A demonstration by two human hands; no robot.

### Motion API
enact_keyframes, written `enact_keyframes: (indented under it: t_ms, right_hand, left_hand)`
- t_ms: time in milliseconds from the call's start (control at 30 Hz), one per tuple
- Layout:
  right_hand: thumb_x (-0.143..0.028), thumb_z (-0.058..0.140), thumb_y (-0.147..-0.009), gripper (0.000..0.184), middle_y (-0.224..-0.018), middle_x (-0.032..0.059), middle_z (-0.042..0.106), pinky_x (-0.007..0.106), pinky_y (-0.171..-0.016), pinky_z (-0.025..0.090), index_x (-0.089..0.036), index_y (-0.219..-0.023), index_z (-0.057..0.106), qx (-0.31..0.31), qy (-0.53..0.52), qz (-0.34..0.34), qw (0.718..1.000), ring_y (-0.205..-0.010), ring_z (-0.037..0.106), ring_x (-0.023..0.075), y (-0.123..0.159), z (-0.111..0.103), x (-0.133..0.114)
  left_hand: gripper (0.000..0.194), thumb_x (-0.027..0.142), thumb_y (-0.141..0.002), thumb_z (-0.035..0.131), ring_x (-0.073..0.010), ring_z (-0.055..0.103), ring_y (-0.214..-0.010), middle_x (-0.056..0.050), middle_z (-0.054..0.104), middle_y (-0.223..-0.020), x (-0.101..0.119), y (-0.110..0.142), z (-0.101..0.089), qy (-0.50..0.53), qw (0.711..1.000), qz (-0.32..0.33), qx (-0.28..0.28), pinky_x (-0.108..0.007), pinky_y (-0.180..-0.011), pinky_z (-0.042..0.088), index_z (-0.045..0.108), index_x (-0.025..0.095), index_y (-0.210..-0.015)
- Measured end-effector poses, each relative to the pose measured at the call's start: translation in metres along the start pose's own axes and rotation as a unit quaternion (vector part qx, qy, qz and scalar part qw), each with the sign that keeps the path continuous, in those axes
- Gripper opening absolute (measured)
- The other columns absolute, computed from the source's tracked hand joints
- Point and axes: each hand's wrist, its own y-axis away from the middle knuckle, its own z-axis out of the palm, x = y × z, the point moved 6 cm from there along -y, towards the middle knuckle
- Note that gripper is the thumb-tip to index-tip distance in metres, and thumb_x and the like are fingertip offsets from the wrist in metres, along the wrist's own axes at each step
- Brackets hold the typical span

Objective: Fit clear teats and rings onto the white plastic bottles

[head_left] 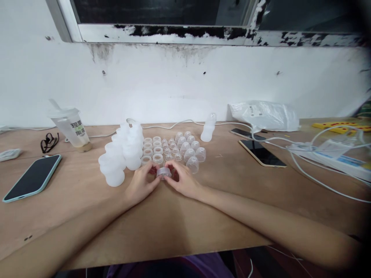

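Between both hands, just above the tabletop, is a translucent bottle collar ring [164, 172], with something clear at its lower side, perhaps a teat. My left hand [145, 178] pinches the ring from the left. From the right, my right hand [182, 177] closes thumb and fingers on it. Beyond them stand rows of collar rings [157, 150], small clear teats [173, 145] and clear domed caps [194, 146]. White wavy-sided bottles [115, 175] form rows to the left. One bottle with a clear cap [208, 130] stands upright by the wall.
A drink cup with straw [72, 127], glasses [49, 143] and a phone [33, 177] lie or stand on the left. Two phones, one gold-edged [262, 153], a plastic bag [263, 115], white cables and a power strip [342, 156] occupy the right.
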Motion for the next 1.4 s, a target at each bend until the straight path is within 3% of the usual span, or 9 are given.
enact_keyframes:
  t_ms: [300, 567, 933, 1133, 1400]
  right_hand:
    - [-0.011, 0.046, -0.071, 0.02, -0.076, -0.0004, 0.05, 0.024, -0.063, 0.039, -0.02, -0.088, 0.044, -0.003, -0.004, -0.001, 1.0, -0.066, 0.046, 0.011, 0.001, -0.001, -0.003]
    - [-0.011, 0.044, -0.071, 0.024, -0.085, 0.0025, 0.05, 0.025, -0.064, 0.039, -0.019, -0.093, 0.041, -0.04, 0.037, -0.02, 0.998, -0.07, 0.047, 0.0121, 0.002, 0.005, -0.005]
    - [-0.011, 0.045, -0.069, 0.024, -0.077, -0.0006, 0.05, 0.023, -0.059, 0.036, -0.02, -0.091, 0.04, -0.049, 0.017, -0.001, 0.999, -0.062, 0.045, 0.0106, 0.004, 0.005, -0.006]
    - [-0.013, 0.045, -0.072, 0.024, -0.079, 0.0001, 0.054, 0.023, -0.061, 0.038, -0.02, -0.095, 0.044, -0.038, 0.002, -0.001, 0.999, -0.063, 0.047, 0.0104, 0.003, 0.003, -0.005]
    - [-0.027, 0.043, -0.081, 0.024, -0.091, 0.0031, 0.06, 0.024, -0.066, 0.042, -0.02, -0.103, 0.051, -0.014, -0.07, -0.011, 0.997, -0.076, 0.053, 0.012, 0.0, -0.005, -0.007]
  left_hand:
    - [0.011, 0.017, -0.072, 0.048, -0.0134, 0.052, -0.075, 0.001, 0.055, -0.08, -0.001, 0.002, 0.0, -0.077, 0.997, 0.016, 0.003, -0.025, -0.068, 0.04, 0.045, 0.02, -0.082]
    - [0.011, 0.018, -0.07, 0.05, -0.0162, 0.052, -0.073, 0.002, 0.057, -0.08, -0.006, 0.004, 0.002, -0.123, 0.992, -0.033, -0.02, -0.028, -0.064, 0.039, 0.045, 0.02, -0.08]
    - [0.008, 0.015, -0.069, 0.048, -0.0153, 0.049, -0.07, 0.001, 0.055, -0.073, 0.007, 0.002, 0.007, -0.121, 0.992, 0.002, -0.026, -0.029, -0.066, 0.038, 0.042, 0.019, -0.074]
    - [0.007, 0.018, -0.071, 0.047, -0.0133, 0.05, -0.065, 0.002, 0.053, -0.07, 0.0, 0.002, 0.006, -0.082, 0.996, -0.021, -0.011, -0.025, -0.059, 0.038, 0.043, 0.019, -0.076]
    - [0.016, 0.032, -0.079, 0.046, -0.0114, 0.052, -0.068, 0.0, 0.056, -0.076, -0.001, 0.001, 0.002, 0.06, 0.998, -0.025, -0.026, -0.023, -0.061, 0.041, 0.044, 0.017, -0.083]
